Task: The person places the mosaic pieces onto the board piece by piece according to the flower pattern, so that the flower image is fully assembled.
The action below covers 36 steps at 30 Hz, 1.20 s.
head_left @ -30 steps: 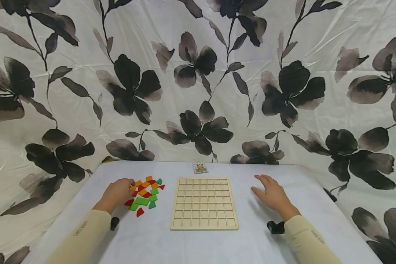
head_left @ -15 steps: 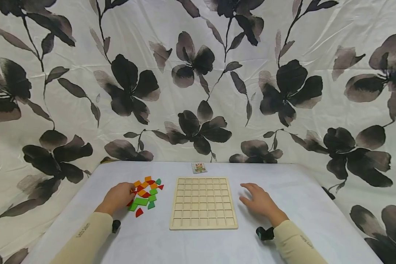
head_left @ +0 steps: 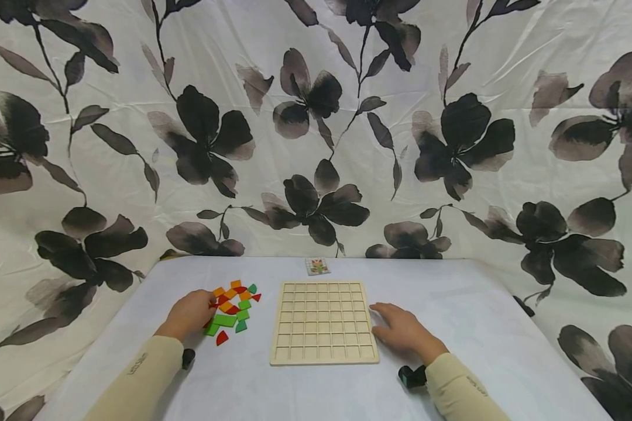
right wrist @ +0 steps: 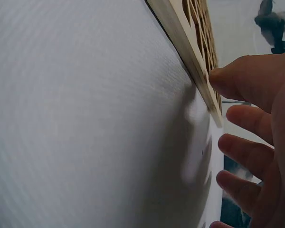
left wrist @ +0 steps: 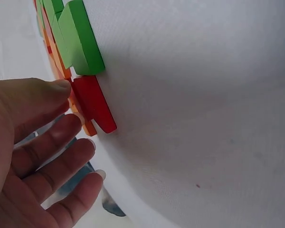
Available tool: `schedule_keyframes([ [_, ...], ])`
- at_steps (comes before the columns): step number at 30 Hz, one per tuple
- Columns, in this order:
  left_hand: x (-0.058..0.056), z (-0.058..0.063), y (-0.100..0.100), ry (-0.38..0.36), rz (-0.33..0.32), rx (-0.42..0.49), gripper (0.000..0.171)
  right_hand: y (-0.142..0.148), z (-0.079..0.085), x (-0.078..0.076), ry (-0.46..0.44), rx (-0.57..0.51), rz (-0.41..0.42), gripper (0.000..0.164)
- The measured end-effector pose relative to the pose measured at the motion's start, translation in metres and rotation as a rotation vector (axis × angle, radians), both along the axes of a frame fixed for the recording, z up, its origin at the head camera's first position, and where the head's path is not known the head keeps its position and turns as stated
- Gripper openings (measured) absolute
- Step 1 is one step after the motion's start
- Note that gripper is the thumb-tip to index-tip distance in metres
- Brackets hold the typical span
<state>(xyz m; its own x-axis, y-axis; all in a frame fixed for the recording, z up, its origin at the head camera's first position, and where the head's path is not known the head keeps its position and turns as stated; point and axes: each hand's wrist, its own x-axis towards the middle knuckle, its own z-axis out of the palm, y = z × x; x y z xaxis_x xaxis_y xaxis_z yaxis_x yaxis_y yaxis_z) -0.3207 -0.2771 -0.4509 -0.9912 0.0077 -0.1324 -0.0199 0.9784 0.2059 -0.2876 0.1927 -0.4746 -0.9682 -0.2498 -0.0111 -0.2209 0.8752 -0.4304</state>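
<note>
My left hand [head_left: 188, 314] is at the left side of a group of flat coloured blocks. In the left wrist view its thumb [left wrist: 59, 87] and index finger come close together beside a red block [left wrist: 91, 97]; I cannot tell whether they pinch a piece. The other fingers are loosely bent. A green block [left wrist: 80, 40] lies next to the red one. My right hand [head_left: 402, 330] has its fingers extended at the right edge of a pale wooden grid board [head_left: 324, 355]. In the right wrist view the thumb overlaps the board's rim [right wrist: 187, 52].
A small patterned card [head_left: 317, 266] lies behind the board. Several orange, red and green blocks [head_left: 225, 320] are spread left of the board on the white-covered table [head_left: 316, 394]. A flowered cloth [head_left: 390, 193] hangs behind the table.
My right hand has moved left and toward me, up to the board's right edge. My left hand has shifted slightly right and toward me, along the blocks. The board has stayed in place.
</note>
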Motion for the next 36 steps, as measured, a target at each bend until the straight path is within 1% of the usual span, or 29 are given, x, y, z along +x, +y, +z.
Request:
schedule_keyframes([
  [6,-0.005,0.001,0.002,-0.008,-0.006,-0.001,0.029,-0.002,-0.001,-0.001,-0.009,0.026,0.010,0.051],
  [15,-0.008,0.010,0.003,-0.044,-0.018,0.007,0.025,-0.003,0.003,-0.005,0.004,0.055,0.080,0.051],
  [18,-0.008,0.013,0.001,-0.054,-0.014,0.035,0.022,-0.005,0.004,-0.007,0.006,0.057,0.086,0.052],
  [22,-0.010,0.014,-0.002,-0.072,0.018,0.097,0.022,-0.008,0.002,-0.009,-0.017,0.049,0.085,0.053],
  [26,-0.011,0.010,-0.007,-0.094,0.043,0.147,0.025,-0.010,-0.003,-0.009,-0.038,0.055,0.077,0.054],
  [29,-0.012,0.006,-0.010,-0.094,0.043,0.176,0.024,-0.010,-0.005,-0.006,-0.046,0.052,0.067,0.054],
  [32,-0.011,0.006,-0.009,-0.091,0.050,0.203,0.021,-0.010,-0.006,-0.004,-0.053,0.051,0.064,0.055],
  [36,-0.005,0.013,-0.007,-0.081,0.039,0.222,0.010,-0.011,-0.005,-0.003,-0.059,0.056,0.068,0.056],
])
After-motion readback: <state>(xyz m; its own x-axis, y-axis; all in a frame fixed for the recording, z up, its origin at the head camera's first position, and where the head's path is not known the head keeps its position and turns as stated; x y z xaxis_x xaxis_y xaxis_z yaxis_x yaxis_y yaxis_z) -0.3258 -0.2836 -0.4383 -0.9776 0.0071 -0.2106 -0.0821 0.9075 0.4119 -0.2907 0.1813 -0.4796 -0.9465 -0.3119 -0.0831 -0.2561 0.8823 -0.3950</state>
